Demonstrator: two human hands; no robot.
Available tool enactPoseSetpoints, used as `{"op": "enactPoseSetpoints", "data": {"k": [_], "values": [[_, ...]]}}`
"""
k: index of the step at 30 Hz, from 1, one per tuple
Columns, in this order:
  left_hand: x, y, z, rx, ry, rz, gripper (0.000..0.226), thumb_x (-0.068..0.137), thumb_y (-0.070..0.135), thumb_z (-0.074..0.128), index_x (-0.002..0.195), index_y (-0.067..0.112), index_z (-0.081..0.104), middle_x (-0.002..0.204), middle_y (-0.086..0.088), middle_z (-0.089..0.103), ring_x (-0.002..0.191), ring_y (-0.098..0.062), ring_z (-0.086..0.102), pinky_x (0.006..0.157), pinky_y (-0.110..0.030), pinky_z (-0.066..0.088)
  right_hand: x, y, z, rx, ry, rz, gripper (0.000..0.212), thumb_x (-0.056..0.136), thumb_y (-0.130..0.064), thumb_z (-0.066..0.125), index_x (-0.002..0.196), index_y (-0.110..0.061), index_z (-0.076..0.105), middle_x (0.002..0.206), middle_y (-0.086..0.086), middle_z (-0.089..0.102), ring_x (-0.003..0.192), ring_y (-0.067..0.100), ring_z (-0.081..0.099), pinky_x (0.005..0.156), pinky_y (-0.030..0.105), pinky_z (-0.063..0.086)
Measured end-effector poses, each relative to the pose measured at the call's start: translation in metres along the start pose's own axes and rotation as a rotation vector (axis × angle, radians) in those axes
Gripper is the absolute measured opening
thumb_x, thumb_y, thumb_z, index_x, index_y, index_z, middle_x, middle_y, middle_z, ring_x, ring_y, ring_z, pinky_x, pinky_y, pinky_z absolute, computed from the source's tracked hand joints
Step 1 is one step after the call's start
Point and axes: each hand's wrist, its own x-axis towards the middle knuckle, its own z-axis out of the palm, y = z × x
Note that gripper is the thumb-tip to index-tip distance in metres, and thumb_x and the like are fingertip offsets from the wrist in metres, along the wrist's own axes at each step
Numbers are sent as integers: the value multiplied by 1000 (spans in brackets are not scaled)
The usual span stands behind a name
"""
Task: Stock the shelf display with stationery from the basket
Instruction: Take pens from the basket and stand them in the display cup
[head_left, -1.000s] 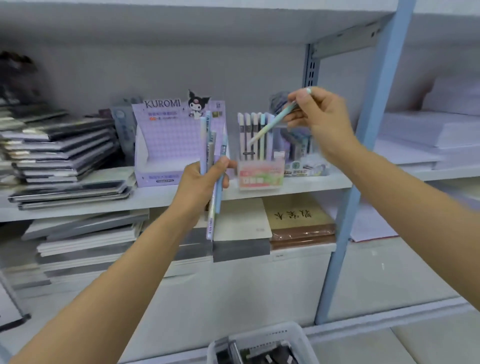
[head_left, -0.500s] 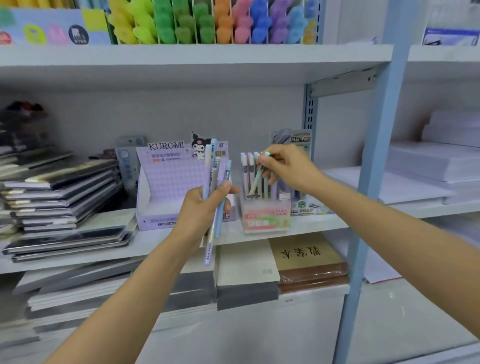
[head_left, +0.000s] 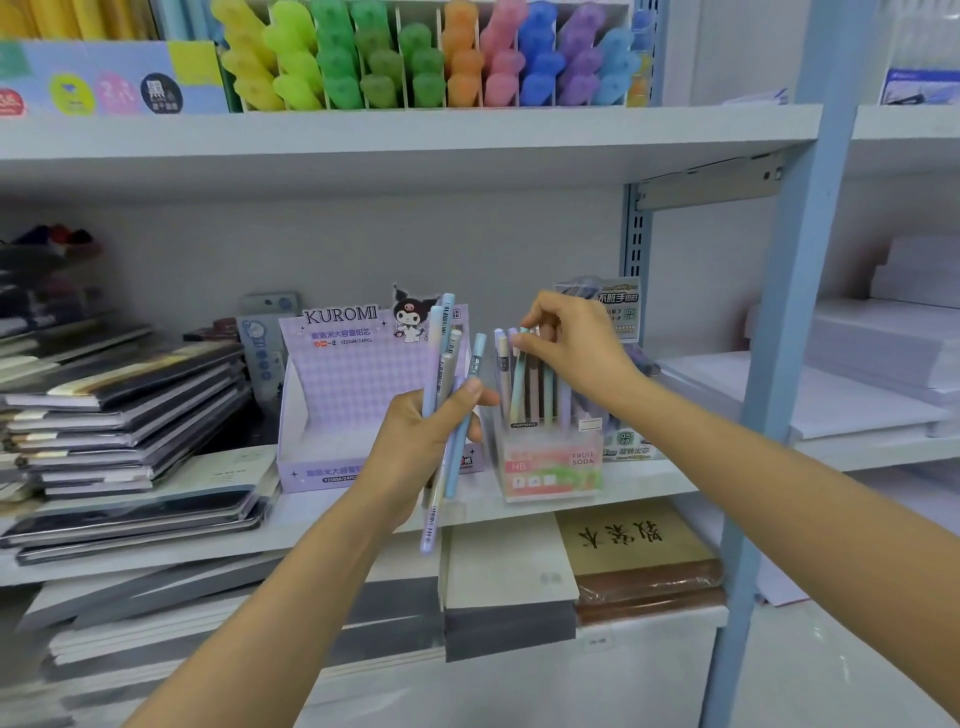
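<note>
Two hands are in view, both in front of the middle shelf (head_left: 649, 483). The left hand (head_left: 415, 447) has its fingers and thumb wrapped round a bundle of pencils (head_left: 436, 364), held nearly upright; four or five can be made out, pale blue, grey and lilac, though the exact count is unclear where they overlap. The right hand (head_left: 571, 348) pinches the top of one green pencil (head_left: 518, 384) between thumb and fingertips, its other fingers loosely curled; that pencil stands slightly tilted with its lower end inside a clear box (head_left: 550, 473). The clear box sits on the middle shelf and holds about six pencils standing on end, the green one among them; some are hidden behind the right hand. Just left of it, also on the shelf, stands one purple display box (head_left: 353, 395) with a cartoon figure on its back card; the left hand's bundle is in front of it. At the far left of the shelf lies one slanting stack of notebooks (head_left: 124, 415); too many to count. On the shelf above, one divided rack (head_left: 397, 57) holds markers (head_left: 332, 57) sorted by colour: yellow, green, orange, pink, blue and purple. To the right, white paper (head_left: 893, 358) lies in stacks; on the shelf below, one brown book (head_left: 634, 545) lies flat.
</note>
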Motion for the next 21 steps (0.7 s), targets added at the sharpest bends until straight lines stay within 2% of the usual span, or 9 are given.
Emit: {"op": "enactPoseSetpoints", "data": {"k": [4, 6, 9, 10, 12, 14, 16, 18, 21], "values": [[1, 1, 2, -4, -21, 3, 32, 89, 46, 58, 87, 21, 77, 62, 3, 59, 58, -4, 53, 60, -18, 46, 4, 0, -3, -23, -60, -17, 10, 86, -24, 73, 81, -16, 69, 58, 2, 55, 54, 11, 45, 56, 24, 36], [1, 2, 5, -3, -16, 7, 31, 90, 45, 58, 86, 21, 77, 62, 3, 60, 58, -3, 54, 60, -17, 47, 1, -3, -2, -45, -115, -41, 10, 87, -24, 71, 89, -14, 74, 64, 11, 62, 56, 13, 48, 58, 25, 40], [0, 4, 7, -6, -6, 14, 31, 92, 42, 57, 88, 18, 76, 59, 7, 61, 56, 0, 55, 57, -14, 46, -6, -7, -2, -45, -112, -25, 18, 92, -24, 65, 105, -15, 72, 77, 12, 66, 66, 16, 58, 64, 24, 44], [0, 4, 7, -10, -6, 14, 31, 92, 41, 57, 88, 17, 76, 59, 8, 61, 55, 0, 55, 57, -13, 46, -7, -9, -4, 27, -91, 6, 21, 93, -25, 62, 110, -15, 70, 83, 10, 65, 69, 13, 59, 64, 20, 45], [-2, 6, 9, -19, -20, 14, 31, 92, 40, 57, 89, 15, 76, 59, 7, 60, 55, -2, 54, 56, -14, 45, -11, -16, -10, 328, -103, 111, 26, 96, -28, 58, 117, -15, 65, 90, 5, 64, 59, 3, 56, 53, 15, 43], [-3, 8, 12, -21, -38, 15, 32, 92, 39, 58, 90, 14, 76, 60, 5, 61, 56, -3, 55, 56, -14, 45, -15, -21, -17, 605, -206, 199, 28, 97, -31, 57, 118, -14, 64, 85, -3, 67, 52, 3, 51, 44, 17, 40], [-4, 11, 17, -30, -49, 17, 30, 93, 37, 58, 90, 13, 76, 61, 3, 62, 55, -4, 57, 53, -14, 45, -20, -25, -21, 639, -336, 193, 26, 94, -30, 60, 111, -11, 68, 74, -9, 66, 55, 5, 52, 48, 18, 43], [-7, 13, 20, -34, -69, 21, 29, 93, 36, 58, 89, 13, 76, 61, 1, 64, 53, -5, 58, 50, -14, 46, -24, -27, -24, 647, -372, 178, 20, 93, -23, 63, 103, -7, 70, 70, -5, 63, 59, 6, 54, 53, 18, 46], [-12, 14, 18, -57, -109, 0, 33, 94, 36, 56, 92, 9, 75, 57, -1, 63, 46, -5, 53, 47, -14, 43, -22, -27, -33, 766, -189, 234, 12, 95, -14, 59, 99, -6, 67, 75, 1, 64, 62, 8, 60, 55, 17, 48]]}}
